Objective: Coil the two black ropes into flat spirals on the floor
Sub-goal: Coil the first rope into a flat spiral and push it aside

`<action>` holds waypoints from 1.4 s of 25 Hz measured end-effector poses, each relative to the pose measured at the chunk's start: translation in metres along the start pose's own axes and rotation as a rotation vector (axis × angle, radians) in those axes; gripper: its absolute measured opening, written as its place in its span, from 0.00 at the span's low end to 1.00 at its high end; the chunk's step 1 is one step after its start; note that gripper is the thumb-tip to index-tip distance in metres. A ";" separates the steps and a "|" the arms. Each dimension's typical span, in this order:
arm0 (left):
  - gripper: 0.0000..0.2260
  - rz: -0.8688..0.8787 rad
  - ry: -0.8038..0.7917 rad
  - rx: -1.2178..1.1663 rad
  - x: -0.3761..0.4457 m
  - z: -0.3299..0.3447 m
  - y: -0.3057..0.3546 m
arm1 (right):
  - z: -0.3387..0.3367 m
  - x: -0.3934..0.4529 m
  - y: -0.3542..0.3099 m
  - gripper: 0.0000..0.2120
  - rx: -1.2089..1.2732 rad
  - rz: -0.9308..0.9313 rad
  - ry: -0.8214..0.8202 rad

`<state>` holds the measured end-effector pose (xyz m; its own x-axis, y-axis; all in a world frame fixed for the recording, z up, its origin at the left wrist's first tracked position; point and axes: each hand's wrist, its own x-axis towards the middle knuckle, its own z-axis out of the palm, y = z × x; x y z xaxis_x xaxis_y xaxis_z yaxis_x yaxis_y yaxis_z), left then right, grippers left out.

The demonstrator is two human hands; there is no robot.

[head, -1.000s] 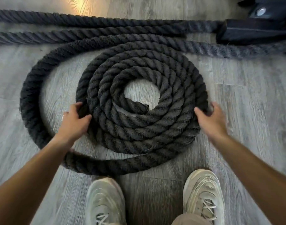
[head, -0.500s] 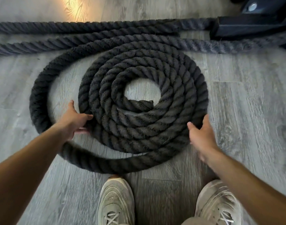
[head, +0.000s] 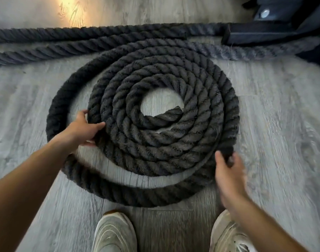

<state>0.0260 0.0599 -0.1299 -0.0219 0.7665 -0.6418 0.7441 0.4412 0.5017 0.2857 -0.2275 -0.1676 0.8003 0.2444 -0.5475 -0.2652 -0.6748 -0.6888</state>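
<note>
Right hand (head: 228,171) slid nearer along rope coil (head: 162,142), left hand (head: 83,128) gripping opposite edge

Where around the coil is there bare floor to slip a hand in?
Free patches: the crescent gap between the tight spiral and the loose outer loop on the left; the hole at the spiral's centre; open floor on the right. Crowded: the far side, where straight rope lengths run against the coil.
</note>
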 end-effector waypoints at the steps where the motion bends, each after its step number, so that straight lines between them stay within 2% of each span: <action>1: 0.35 0.004 0.010 -0.006 0.006 0.002 -0.002 | 0.007 -0.016 0.016 0.21 -0.068 -0.015 -0.009; 3: 0.31 0.018 0.036 -0.008 0.012 0.006 -0.007 | 0.021 -0.030 0.038 0.29 -0.117 -0.063 -0.025; 7: 0.23 -0.003 0.056 -0.117 -0.004 0.021 -0.013 | 0.020 -0.005 0.021 0.30 0.017 0.028 -0.038; 10: 0.33 -0.048 -0.005 -0.131 -0.037 0.051 -0.011 | -0.001 0.041 -0.007 0.30 -0.079 -0.019 0.074; 12: 0.38 -0.120 -0.108 0.108 -0.060 0.071 -0.004 | -0.016 0.070 -0.028 0.25 -0.154 -0.106 0.149; 14: 0.33 -0.016 -0.139 0.599 -0.069 0.075 0.006 | -0.030 0.089 -0.047 0.20 -0.159 -0.169 0.183; 16: 0.31 0.175 0.001 0.935 -0.067 0.060 0.017 | -0.040 0.094 -0.055 0.19 -0.117 -0.195 0.203; 17: 0.32 0.244 0.092 0.961 -0.058 0.046 0.019 | -0.043 0.087 -0.054 0.21 -0.098 -0.194 0.206; 19: 0.37 0.260 0.225 0.854 -0.030 0.021 0.019 | -0.042 0.062 -0.034 0.28 -0.077 -0.141 0.186; 21: 0.39 0.183 0.245 0.724 -0.002 0.003 0.007 | -0.029 0.027 -0.003 0.43 -0.066 -0.014 0.062; 22: 0.39 0.172 0.247 0.733 0.008 -0.001 0.001 | -0.021 0.009 0.005 0.48 -0.083 0.043 -0.016; 23: 0.38 0.247 0.281 0.787 0.014 0.000 -0.003 | -0.014 -0.007 0.010 0.50 -0.096 0.088 -0.066; 25: 0.38 0.626 0.335 0.896 0.016 0.008 0.000 | -0.005 -0.020 0.013 0.49 -0.104 0.090 -0.099; 27: 0.43 1.070 0.127 1.001 0.007 0.026 0.012 | -0.005 -0.017 0.014 0.46 -0.139 0.075 -0.083; 28: 0.47 1.200 0.000 1.123 0.002 0.038 0.016 | -0.007 -0.012 0.015 0.45 -0.145 0.059 -0.077; 29: 0.51 1.246 -0.078 1.247 -0.004 0.050 0.017 | -0.010 -0.008 0.014 0.45 -0.142 0.052 -0.081; 31: 0.57 1.246 -0.114 1.397 -0.003 0.065 0.014 | -0.012 -0.003 0.014 0.45 -0.137 0.061 -0.102; 35: 0.57 1.210 -0.090 1.391 -0.014 0.075 0.014 | -0.020 0.014 0.015 0.46 -0.106 0.090 -0.122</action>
<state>0.0867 0.0196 -0.1576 0.8757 0.2882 -0.3874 0.2723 -0.9574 -0.0966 0.3039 -0.2476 -0.1760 0.7032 0.2576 -0.6627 -0.2699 -0.7656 -0.5840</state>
